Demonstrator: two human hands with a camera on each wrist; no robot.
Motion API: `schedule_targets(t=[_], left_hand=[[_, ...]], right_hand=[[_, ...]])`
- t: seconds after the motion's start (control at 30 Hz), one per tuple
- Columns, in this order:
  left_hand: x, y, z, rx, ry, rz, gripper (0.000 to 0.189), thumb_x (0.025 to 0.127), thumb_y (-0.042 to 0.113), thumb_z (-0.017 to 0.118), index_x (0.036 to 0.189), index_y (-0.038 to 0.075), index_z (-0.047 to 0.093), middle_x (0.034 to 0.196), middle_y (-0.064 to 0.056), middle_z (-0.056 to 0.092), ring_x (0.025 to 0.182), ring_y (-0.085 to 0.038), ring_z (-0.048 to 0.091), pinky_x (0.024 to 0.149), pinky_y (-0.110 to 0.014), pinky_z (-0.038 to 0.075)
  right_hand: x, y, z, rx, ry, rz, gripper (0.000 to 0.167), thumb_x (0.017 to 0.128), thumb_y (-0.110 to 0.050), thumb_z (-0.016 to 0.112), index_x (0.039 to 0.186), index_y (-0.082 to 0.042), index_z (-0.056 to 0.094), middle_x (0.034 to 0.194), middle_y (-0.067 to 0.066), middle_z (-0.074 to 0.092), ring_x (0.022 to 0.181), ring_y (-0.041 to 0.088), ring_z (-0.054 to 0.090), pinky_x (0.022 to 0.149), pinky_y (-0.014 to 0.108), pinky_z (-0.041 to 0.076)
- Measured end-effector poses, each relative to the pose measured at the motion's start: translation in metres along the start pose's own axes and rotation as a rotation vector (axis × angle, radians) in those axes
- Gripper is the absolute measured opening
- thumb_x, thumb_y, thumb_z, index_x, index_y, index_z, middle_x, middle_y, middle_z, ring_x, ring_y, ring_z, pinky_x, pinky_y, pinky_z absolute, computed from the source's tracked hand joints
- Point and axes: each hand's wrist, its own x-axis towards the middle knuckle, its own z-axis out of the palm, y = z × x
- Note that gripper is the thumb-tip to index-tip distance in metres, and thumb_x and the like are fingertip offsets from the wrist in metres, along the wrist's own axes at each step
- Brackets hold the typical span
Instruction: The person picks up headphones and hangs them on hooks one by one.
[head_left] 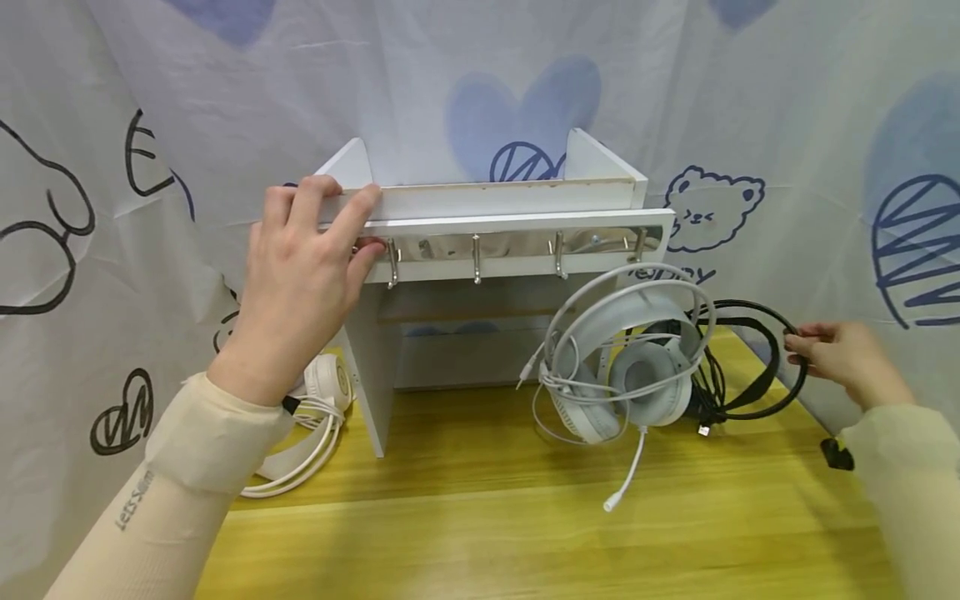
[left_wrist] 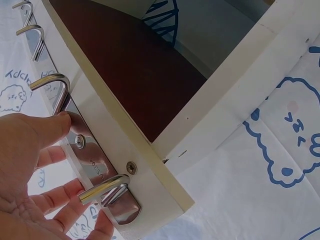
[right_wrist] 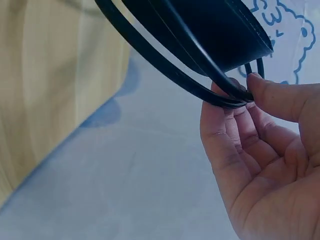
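Over there, the person's right hand [head_left: 847, 358] pinches black headphones [right_wrist: 220, 30] by the headband at the table's [head_left: 525, 533] right side. The left hand's [head_left: 296, 258] fingers are clamped on the white shelf's [head_left: 502, 200] front left end, by its metal hook strip [head_left: 517, 245]. A white headset [head_left: 652, 383] is just left of the headphones.

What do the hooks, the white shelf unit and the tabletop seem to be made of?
Hooks: shiny metal, perhaps chromed, given bright highlights. White shelf unit: painted or laminated board, probably wood, since tan edges show. Tabletop: slightly glossy wood or imitation laminate, from its streaked grain.
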Motion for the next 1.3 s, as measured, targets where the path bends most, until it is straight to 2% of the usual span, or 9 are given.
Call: schedule_targets(t=[0.07, 0.13, 0.23, 0.3, 0.63, 0.83, 1.13, 1.2, 1.3], left_hand=[[0.0, 0.0, 0.0, 0.005, -0.008, 0.0, 0.045, 0.102, 0.025, 0.075, 0.144, 0.016, 0.061, 0.137, -0.024, 0.056, 0.117, -0.048, 0.047, 0.073, -0.06, 0.049], [0.0, 0.0, 0.0, 0.011, -0.015, 0.0, 0.044, 0.103, 0.025, 0.074, 0.144, 0.016, 0.061, 0.137, -0.024, 0.055, 0.117, -0.048, 0.047, 0.074, -0.06, 0.05], [0.0, 0.0, 0.0, 0.009, -0.014, 0.002, 0.044, 0.102, 0.025, 0.075, 0.144, 0.016, 0.061, 0.137, -0.024, 0.056, 0.117, -0.048, 0.047, 0.074, -0.06, 0.05], [0.0, 0.0, 0.0, 0.006, -0.005, 0.004, 0.045, 0.102, 0.025, 0.076, 0.143, 0.015, 0.061, 0.136, -0.024, 0.056, 0.116, -0.047, 0.047, 0.074, -0.06, 0.05], [0.0, 0.0, -0.001, -0.006, 0.005, 0.002, 0.045, 0.101, 0.024, 0.076, 0.142, 0.015, 0.061, 0.136, -0.024, 0.056, 0.115, -0.047, 0.047, 0.073, -0.059, 0.048], [0.0, 0.0, 0.0, -0.003, 0.004, 0.004, 0.045, 0.101, 0.024, 0.076, 0.143, 0.015, 0.061, 0.136, -0.024, 0.056, 0.116, -0.047, 0.047, 0.074, -0.059, 0.048], [-0.001, 0.0, 0.001, 0.013, 0.005, 0.018, 0.046, 0.101, 0.025, 0.076, 0.143, 0.016, 0.06, 0.136, -0.024, 0.056, 0.114, -0.047, 0.047, 0.073, -0.058, 0.048], [-0.001, 0.0, 0.001, 0.011, 0.006, 0.017, 0.046, 0.101, 0.025, 0.076, 0.143, 0.016, 0.06, 0.136, -0.024, 0.056, 0.115, -0.047, 0.047, 0.073, -0.058, 0.048], [-0.001, -0.001, 0.001, 0.007, 0.009, 0.015, 0.046, 0.101, 0.025, 0.076, 0.143, 0.016, 0.06, 0.136, -0.024, 0.056, 0.115, -0.048, 0.047, 0.073, -0.058, 0.048]], right_hand=[[-0.001, -0.006, 0.0, -0.059, 0.035, -0.019, 0.059, 0.115, -0.023, 0.047, 0.147, 0.026, 0.04, 0.127, 0.046, 0.062, 0.075, -0.006, 0.066, 0.073, 0.024, 0.062], [-0.004, -0.013, -0.001, -0.124, 0.066, -0.028, 0.058, 0.115, -0.024, 0.046, 0.149, 0.023, 0.041, 0.137, 0.045, 0.058, 0.082, 0.017, 0.076, 0.084, 0.039, 0.064], [-0.006, -0.022, -0.002, -0.204, 0.114, -0.043, 0.059, 0.116, -0.029, 0.046, 0.149, 0.019, 0.045, 0.127, 0.041, 0.067, 0.11, 0.055, 0.068, 0.096, 0.068, 0.052], [-0.008, -0.027, -0.003, -0.241, 0.14, -0.056, 0.06, 0.116, -0.034, 0.046, 0.149, 0.016, 0.048, 0.122, 0.038, 0.071, 0.124, 0.065, 0.055, 0.099, 0.078, 0.043], [-0.013, -0.046, -0.01, -0.326, 0.213, -0.118, 0.059, 0.113, -0.043, 0.052, 0.145, 0.007, 0.059, 0.135, 0.041, 0.061, 0.132, 0.068, 0.046, 0.101, 0.079, 0.041], [-0.018, -0.053, -0.016, -0.372, 0.264, -0.122, 0.051, 0.113, -0.034, 0.054, 0.142, 0.008, 0.061, 0.137, 0.042, 0.059, 0.122, 0.065, 0.055, 0.089, 0.071, 0.05], [-0.025, -0.057, -0.03, -0.437, 0.322, -0.16, 0.043, 0.111, -0.022, 0.058, 0.138, 0.012, 0.062, 0.136, 0.045, 0.057, 0.112, 0.064, 0.06, 0.083, 0.07, 0.05], [-0.026, -0.057, -0.033, -0.442, 0.335, -0.178, 0.041, 0.111, -0.019, 0.06, 0.137, 0.012, 0.062, 0.132, 0.045, 0.06, 0.11, 0.063, 0.061, 0.079, 0.067, 0.052], [-0.027, -0.057, -0.038, -0.434, 0.359, -0.226, 0.035, 0.108, -0.012, 0.064, 0.132, 0.013, 0.065, 0.123, 0.044, 0.065, 0.105, 0.063, 0.065, 0.065, 0.048, 0.055]])
